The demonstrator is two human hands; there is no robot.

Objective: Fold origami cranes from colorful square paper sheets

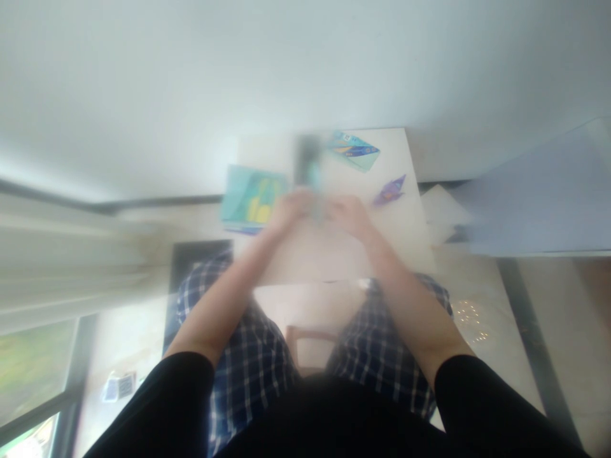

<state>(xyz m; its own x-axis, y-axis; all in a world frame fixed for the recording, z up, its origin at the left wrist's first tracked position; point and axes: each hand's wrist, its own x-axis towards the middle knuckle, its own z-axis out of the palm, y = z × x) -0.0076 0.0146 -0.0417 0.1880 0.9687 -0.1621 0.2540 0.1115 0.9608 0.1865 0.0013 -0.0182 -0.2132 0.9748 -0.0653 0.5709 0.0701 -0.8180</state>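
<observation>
Our left hand (290, 213) and right hand (352, 215) meet over the bench (405, 219), fingers curled and apparently pinching the lower end of a teal paper piece (309, 166), though blur hides the detail. We judge it light, thin and easily creased, best held at its edges.

Head camera is looking steeply down.
It is hanging above the person's lap (258, 362), facing the small table (410, 222) at arm's length, with left hand (291, 213) and right hand (351, 216) sitting mid-frame.
</observation>
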